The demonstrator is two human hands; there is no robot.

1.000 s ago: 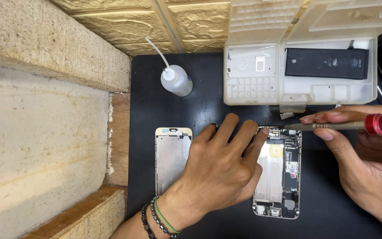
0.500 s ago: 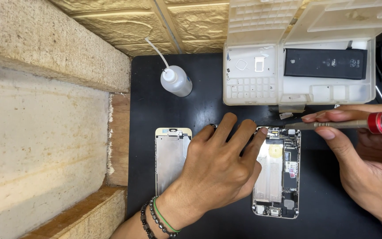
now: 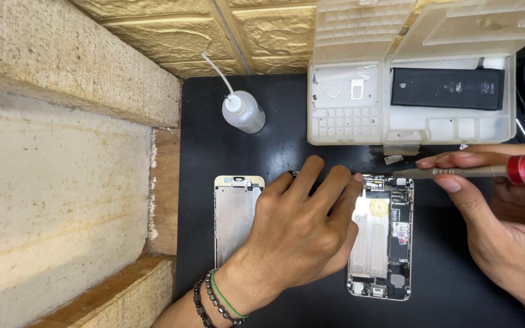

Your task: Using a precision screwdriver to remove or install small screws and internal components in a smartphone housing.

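An opened phone body (image 3: 384, 237) lies on a black mat (image 3: 274, 146), its circuit parts exposed. My left hand (image 3: 302, 234) rests flat beside it, fingertips touching the phone's upper left edge. My right hand (image 3: 505, 225) grips a slim screwdriver (image 3: 463, 172) with a red cap, its tip at the phone's top right corner. A detached phone screen panel (image 3: 236, 215) lies face down left of my left hand, partly covered by it.
A white plastic parts tray (image 3: 347, 115) with its lid open holds a black flat battery (image 3: 448, 88) and small parts. A small squeeze bottle (image 3: 243, 111) with a thin spout lies on the mat. Pale textured blocks (image 3: 62, 182) border the left.
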